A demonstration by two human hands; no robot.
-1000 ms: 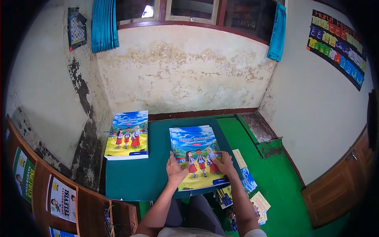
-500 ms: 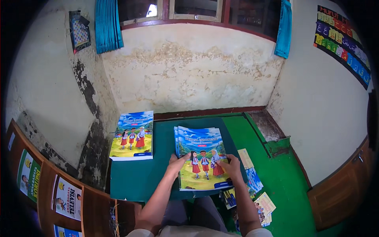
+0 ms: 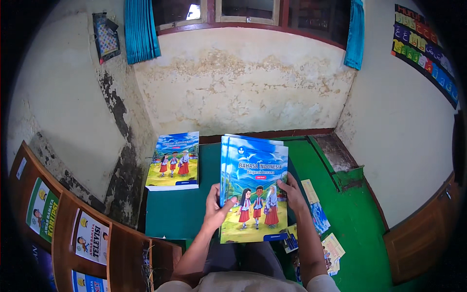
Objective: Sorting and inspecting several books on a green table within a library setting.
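Note:
Between my hands is a small stack of illustrated textbooks (image 3: 255,194), blue above and yellow-green below, with three drawn children on the top cover. The books are tilted up toward me, their edges slightly uneven. My left hand (image 3: 219,207) grips the left edge, its thumb lying on the cover. On the opposite edge my right hand (image 3: 292,192) closes round the books, thumb on the front; its other fingers are partly hidden behind them. A taller stack of matching textbooks (image 3: 174,160) lies on the far left of the green table (image 3: 182,211).
Several booklets (image 3: 318,216) lie on the green floor (image 3: 360,214) to the right of the table. A wooden rack (image 3: 65,204) with posters stands at the left. Stained walls (image 3: 243,87) close in the far side, and a brown wooden door (image 3: 418,233) is at the right.
The held textbooks have risen off the table toward me and tilted up, both hands moving with them. The view has shifted slightly; the other stack stays on the table.

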